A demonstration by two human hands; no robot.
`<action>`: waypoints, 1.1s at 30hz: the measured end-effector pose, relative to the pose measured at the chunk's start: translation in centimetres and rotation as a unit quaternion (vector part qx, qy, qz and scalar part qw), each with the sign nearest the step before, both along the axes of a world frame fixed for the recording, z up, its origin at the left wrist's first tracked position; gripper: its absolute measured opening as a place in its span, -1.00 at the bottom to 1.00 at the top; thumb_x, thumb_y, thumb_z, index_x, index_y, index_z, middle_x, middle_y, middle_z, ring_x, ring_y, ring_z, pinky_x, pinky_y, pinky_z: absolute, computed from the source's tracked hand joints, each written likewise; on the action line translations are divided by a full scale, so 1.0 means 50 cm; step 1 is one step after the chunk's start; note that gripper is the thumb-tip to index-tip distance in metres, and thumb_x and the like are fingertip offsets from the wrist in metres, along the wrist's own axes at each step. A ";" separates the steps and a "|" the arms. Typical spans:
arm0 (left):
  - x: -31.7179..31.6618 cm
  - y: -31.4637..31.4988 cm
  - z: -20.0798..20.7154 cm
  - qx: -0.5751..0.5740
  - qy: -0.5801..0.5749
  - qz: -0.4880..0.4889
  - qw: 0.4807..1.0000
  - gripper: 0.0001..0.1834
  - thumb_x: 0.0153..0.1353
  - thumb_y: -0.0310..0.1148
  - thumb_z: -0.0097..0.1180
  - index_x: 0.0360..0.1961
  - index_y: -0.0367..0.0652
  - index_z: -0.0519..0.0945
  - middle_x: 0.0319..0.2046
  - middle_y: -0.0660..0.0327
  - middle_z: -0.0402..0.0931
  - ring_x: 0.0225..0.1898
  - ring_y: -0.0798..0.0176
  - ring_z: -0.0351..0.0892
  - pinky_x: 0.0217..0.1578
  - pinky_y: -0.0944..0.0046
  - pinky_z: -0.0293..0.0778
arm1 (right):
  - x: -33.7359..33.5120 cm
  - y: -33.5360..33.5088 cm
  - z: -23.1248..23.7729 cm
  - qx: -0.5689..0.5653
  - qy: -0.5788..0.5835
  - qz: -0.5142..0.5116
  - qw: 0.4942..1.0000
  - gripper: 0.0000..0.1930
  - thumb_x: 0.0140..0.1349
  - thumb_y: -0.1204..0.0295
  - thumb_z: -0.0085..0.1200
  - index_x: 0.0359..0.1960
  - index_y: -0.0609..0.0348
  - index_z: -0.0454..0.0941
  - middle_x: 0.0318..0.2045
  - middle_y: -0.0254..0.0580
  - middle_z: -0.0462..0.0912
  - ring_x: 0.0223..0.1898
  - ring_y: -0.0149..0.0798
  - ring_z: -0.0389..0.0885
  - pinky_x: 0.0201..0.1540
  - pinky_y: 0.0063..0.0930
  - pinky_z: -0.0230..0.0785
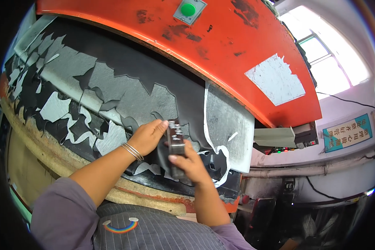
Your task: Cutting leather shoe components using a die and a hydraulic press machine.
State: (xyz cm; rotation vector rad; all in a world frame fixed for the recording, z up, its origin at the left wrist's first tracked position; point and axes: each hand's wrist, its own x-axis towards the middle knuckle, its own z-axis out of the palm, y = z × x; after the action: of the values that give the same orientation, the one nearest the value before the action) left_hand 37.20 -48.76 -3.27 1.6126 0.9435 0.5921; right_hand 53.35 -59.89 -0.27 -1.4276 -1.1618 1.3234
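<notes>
My left-hand fingers [157, 126] curled against top end of dark rectangular metal cutting die [176, 143], steadying it. My right hand [188, 164] grips die's lower end, thumb across its near edge. Die stands on dark grey leather sheet [129, 93] with jagged cut-out holes. Left hand [146, 136] wrist bent, thin silver bangles [133, 151] on it; forearms come up from below. Orange press head [221, 46] overhangs close above. Sheet's right edge just beyond die; uncut leather lies up-left.
</notes>
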 end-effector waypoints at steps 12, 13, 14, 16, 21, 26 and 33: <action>-0.037 -0.060 0.101 0.236 0.191 -0.121 0.945 -0.55 0.10 -0.23 0.19 0.02 -0.15 0.49 -0.09 0.07 0.54 0.06 -0.01 0.45 0.05 0.07 0.36 | 0.166 0.152 0.009 0.040 -0.486 -0.035 0.872 -0.38 -0.22 0.25 0.44 -0.03 0.16 0.54 0.26 0.22 0.23 0.27 0.14 0.21 0.27 -0.17 0.16; -0.023 -0.042 0.094 0.208 0.182 -0.100 0.956 -0.48 0.11 -0.27 0.16 0.10 -0.16 0.40 -0.07 0.05 0.54 0.08 -0.01 0.44 0.08 0.06 0.33 | 0.158 0.150 0.001 0.058 -0.503 -0.036 0.862 -0.31 -0.21 0.26 0.44 0.04 0.18 0.48 0.25 0.22 0.25 0.27 0.14 0.22 0.27 -0.16 0.16; -0.007 -0.029 0.083 0.180 0.177 -0.078 0.965 -0.41 0.11 -0.31 0.14 0.19 -0.18 0.32 -0.04 0.04 0.53 0.10 0.00 0.42 0.10 0.06 0.30 | 0.154 0.146 -0.009 0.077 -0.517 -0.037 0.852 -0.25 -0.20 0.27 0.44 0.11 0.20 0.42 0.25 0.21 0.26 0.26 0.14 0.23 0.27 -0.16 0.16; 0.034 -0.008 0.037 0.162 0.179 -0.070 0.968 -0.36 0.12 -0.35 0.09 0.24 -0.23 0.24 0.01 0.03 0.51 0.14 0.01 0.39 0.15 0.04 0.24 | 0.154 0.127 -0.038 0.105 -0.477 -0.080 0.869 -0.17 -0.19 0.26 0.43 0.18 0.24 0.33 0.23 0.23 0.28 0.25 0.14 0.25 0.26 -0.15 0.16; 0.119 0.003 -0.036 0.202 0.167 -0.031 0.965 -0.25 0.11 -0.42 -0.01 0.32 -0.40 0.04 0.13 0.02 0.44 0.26 0.03 0.26 0.30 0.00 0.02 | 0.163 0.053 -0.093 0.055 -0.372 -0.193 0.906 -0.02 -0.11 0.33 0.43 0.31 0.40 0.07 0.17 0.35 0.32 0.23 0.10 0.36 0.25 -0.21 0.22; 0.131 0.018 -0.049 0.236 0.117 -0.042 0.964 -0.22 0.05 -0.43 -0.05 0.32 -0.44 0.02 0.19 -0.01 0.36 0.31 0.06 0.19 0.35 0.04 -0.08 | 0.209 0.045 -0.097 0.060 -0.363 -0.180 0.912 -0.02 -0.12 0.33 0.44 0.30 0.43 0.10 0.17 0.36 0.32 0.21 0.08 0.39 0.22 -0.24 0.27; 0.146 0.022 -0.048 0.268 0.160 -0.071 0.947 -0.15 0.06 -0.40 -0.02 0.35 -0.43 -0.07 0.27 0.02 0.27 0.37 0.05 0.08 0.38 0.01 -0.18 | 0.236 0.056 -0.114 0.092 -0.359 -0.189 0.909 0.00 -0.23 0.20 0.49 0.27 0.32 0.20 0.02 0.16 0.52 0.05 -0.02 0.53 0.19 -0.24 0.17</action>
State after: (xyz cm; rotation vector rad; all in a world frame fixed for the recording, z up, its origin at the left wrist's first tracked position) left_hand 44.50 -47.65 -5.66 2.2983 0.9349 0.5216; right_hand 65.15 -57.06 -5.98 -1.9421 -1.3216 0.3925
